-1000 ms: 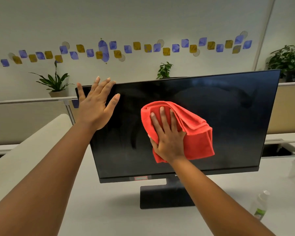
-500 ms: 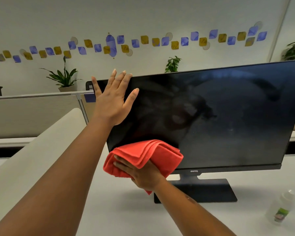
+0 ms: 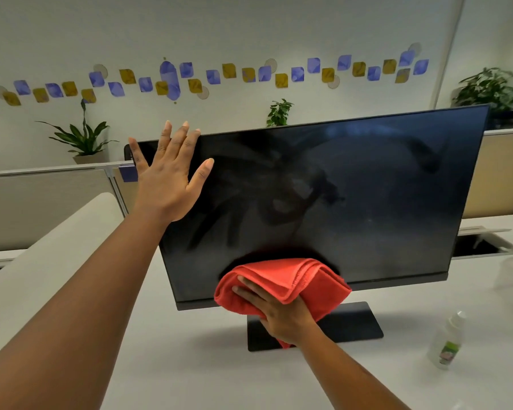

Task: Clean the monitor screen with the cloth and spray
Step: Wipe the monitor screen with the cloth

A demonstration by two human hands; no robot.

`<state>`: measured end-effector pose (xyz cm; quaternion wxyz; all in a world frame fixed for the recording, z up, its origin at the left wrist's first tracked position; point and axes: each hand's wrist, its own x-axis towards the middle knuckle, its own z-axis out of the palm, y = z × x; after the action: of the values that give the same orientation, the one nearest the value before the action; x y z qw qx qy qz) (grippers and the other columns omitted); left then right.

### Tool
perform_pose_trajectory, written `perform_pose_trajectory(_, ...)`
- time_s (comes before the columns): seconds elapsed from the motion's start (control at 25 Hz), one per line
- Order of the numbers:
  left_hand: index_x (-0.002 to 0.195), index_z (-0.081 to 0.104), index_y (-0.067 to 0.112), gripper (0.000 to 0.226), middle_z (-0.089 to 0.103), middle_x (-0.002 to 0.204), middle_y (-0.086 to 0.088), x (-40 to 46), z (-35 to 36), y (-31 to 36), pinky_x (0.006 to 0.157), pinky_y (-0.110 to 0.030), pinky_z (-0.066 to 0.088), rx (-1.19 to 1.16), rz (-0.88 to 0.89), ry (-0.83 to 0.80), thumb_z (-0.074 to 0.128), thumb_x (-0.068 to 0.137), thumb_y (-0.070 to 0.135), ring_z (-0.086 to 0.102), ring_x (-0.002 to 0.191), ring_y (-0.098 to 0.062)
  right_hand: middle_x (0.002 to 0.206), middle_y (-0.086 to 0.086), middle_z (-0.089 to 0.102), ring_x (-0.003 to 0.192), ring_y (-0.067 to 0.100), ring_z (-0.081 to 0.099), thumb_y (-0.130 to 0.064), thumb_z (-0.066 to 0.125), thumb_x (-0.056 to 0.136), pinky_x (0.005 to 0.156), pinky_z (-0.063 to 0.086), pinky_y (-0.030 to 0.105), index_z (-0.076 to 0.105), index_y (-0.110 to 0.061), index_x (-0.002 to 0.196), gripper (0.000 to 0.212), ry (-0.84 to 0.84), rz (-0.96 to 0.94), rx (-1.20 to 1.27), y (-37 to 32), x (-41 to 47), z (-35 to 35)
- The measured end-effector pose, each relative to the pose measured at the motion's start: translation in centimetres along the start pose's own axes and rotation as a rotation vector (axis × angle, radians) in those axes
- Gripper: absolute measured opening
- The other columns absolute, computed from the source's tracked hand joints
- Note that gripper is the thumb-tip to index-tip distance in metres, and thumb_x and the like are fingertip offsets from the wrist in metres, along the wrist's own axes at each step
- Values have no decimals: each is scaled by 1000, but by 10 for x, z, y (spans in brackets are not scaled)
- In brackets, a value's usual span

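A black monitor point(image 3: 382, 202) stands on a white desk point(image 3: 190, 365), its screen dark and streaked. My left hand point(image 3: 166, 184) lies flat with spread fingers against the screen's top left corner. My right hand point(image 3: 282, 315) presses a folded red cloth point(image 3: 314, 288) against the screen's bottom edge, left of centre, with fingers stretched over the cloth. Part of the cloth hangs below the bezel over the stand base point(image 3: 356, 324). A small clear spray bottle point(image 3: 447, 341) with a green label stands on the desk at the lower right, apart from both hands.
A beige padded partition point(image 3: 57, 247) runs along the desk's left side. Low dividers with potted plants point(image 3: 83, 137) stand behind the monitor. An open cable hatch point(image 3: 483, 244) sits in the desk at the right.
My right hand wiped the cloth down from mid-screen to the lower left corner, then right along the bottom edge. My left hand stayed on the top left corner.
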<state>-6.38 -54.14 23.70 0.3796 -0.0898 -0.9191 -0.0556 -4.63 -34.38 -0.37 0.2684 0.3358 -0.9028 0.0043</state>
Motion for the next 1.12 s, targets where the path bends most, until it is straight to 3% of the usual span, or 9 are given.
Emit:
perform_pose_trajectory(0.16, 145, 10, 26, 67, 7, 157, 3, 0, 0, 1, 108, -52, -21, 1, -3, 3, 12, 86, 58, -8, 143, -12, 153, -9, 16, 133, 15, 37, -32, 52, 79, 93, 50, 26, 17, -33, 145, 74, 175, 165, 87, 32, -16, -16)
perform_pose_trajectory(0.28, 145, 11, 26, 67, 7, 157, 3, 1, 1, 2, 107, -51, -22, -7, -9, 5, 13, 86, 58, -9, 143, -12, 157, -5, -9, 144, 17, -6, -28, 40, 85, 118, 0, 24, 2, -27, 147, 73, 336, 356, 73, 43, 1, -34)
perform_pose_trajectory(0.36, 146, 11, 26, 67, 7, 157, 3, 0, 3, 3, 107, -50, -23, -18, -19, 14, 14, 87, 58, -9, 143, -12, 157, -2, -6, 144, 20, -13, -28, 40, 85, 117, -13, 30, 3, -26, 147, 72, 373, 429, 65, 38, 26, -49)
perform_pose_trajectory(0.48, 145, 12, 26, 66, 8, 157, 2, 0, 4, 4, 106, -50, -23, -21, -35, 24, 14, 87, 57, -8, 144, -13, 156, 1, 5, 144, 21, -8, -27, 42, 86, 118, -9, 28, 7, -26, 146, 70, 337, 208, 11, 29, 44, -46)
perform_pose_trajectory(0.64, 145, 12, 26, 66, 9, 157, 2, -1, 4, 4, 106, -48, -23, -11, -36, 32, 15, 87, 57, -7, 144, -13, 154, 0, 18, 140, 20, 19, -36, 48, 86, 104, 38, 28, 19, -28, 144, 65, 263, 129, -14, 34, 16, -29)
perform_pose_trajectory(0.68, 145, 12, 26, 66, 10, 157, 2, 0, 4, 5, 106, -49, -22, -8, -32, 32, 15, 87, 57, -7, 144, -13, 154, -1, 13, 140, 19, 17, -37, 50, 85, 102, 39, 27, 18, -29, 144, 67, 268, 164, -7, 39, 9, -28)
perform_pose_trajectory(0.8, 145, 12, 26, 67, 10, 157, 1, 0, 4, 6, 107, -50, -21, 8, -20, 34, 14, 87, 58, -7, 144, -14, 156, -9, -16, 144, 15, -1, -27, 40, 88, 114, 11, 22, 5, -33, 146, 67, 312, 210, -70, 60, -1, -33)
perform_pose_trajectory(0.96, 145, 17, 24, 68, 15, 156, -1, 1, 1, 7, 108, -50, -19, 4, -32, 28, 14, 86, 58, -1, 144, -16, 150, 8, 29, 137, 35, 27, -16, 42, 86, 94, 41, 57, 28, -23, 141, 56, 589, 660, -53, 70, 15, -70)
perform_pose_trajectory(1.12, 143, 25, 17, 64, 23, 154, -6, 9, -3, 27, 110, -48, -14, -1, -21, 75, 19, 90, 53, 9, 144, -19, 151, 8, 27, 140, 29, 9, -32, 41, 89, 97, 8, 73, 22, -28, 143, 58, 636, 642, 10, 74, 61, -114)
